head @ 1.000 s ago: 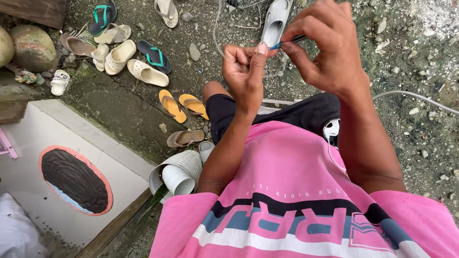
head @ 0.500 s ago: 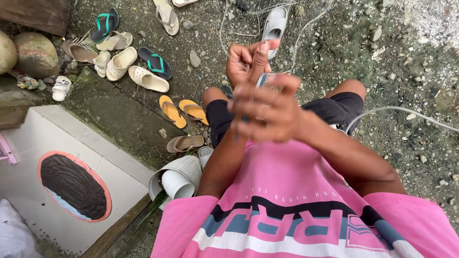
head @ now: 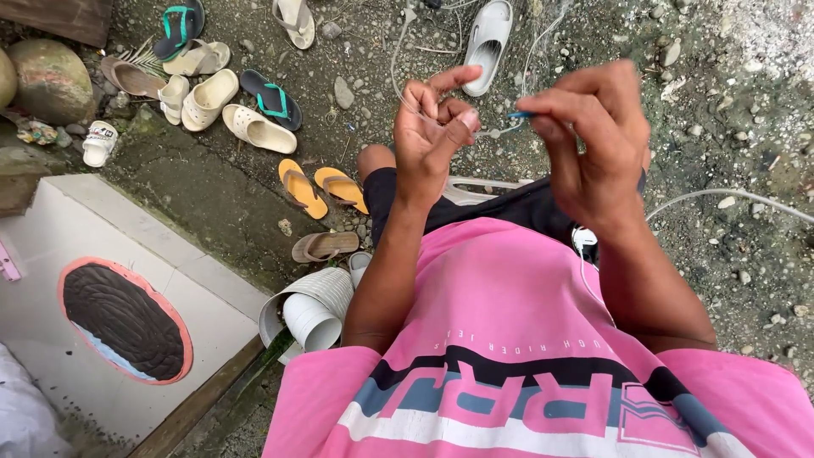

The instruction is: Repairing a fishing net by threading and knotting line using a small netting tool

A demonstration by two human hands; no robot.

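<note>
**Both hands on a thin wire, held up over the gravel**

My right hand (head: 593, 140) is raised in front of me, thumb and forefinger pinched on a small blue piece (head: 519, 114) at the end of a thin pale wire (head: 496, 131). Grip is at the fingertips; the other fingers curl loosely.

My left hand (head: 432, 119) sits just beside it, fingers bent inward, thumb and forefinger closed on the same wire a little way along. Short span of wire between the two pinches, held in the air above my knees.

Handling, as I judge it: very light, limp, thin enough to slip through dry fingers and to kink if bent sharply. The blue piece looks like the stiffest spot and the best place to hold; the bare run wants a firm fingertip pinch close to the end.

Further out: more pale cable (head: 721, 197) trails across the gravel ground (head: 746, 102) to my right. Below the hands, black shorts and a pink shirt.

To the left, a scatter of footwear: yellow sandals (head: 320, 188), cream clogs (head: 229, 110), a grey clog (head: 487, 42) at the top edge. Two white cups (head: 309, 318) lie beside a tiled step (head: 136, 246) with a dark oval mat (head: 125, 321).
</note>
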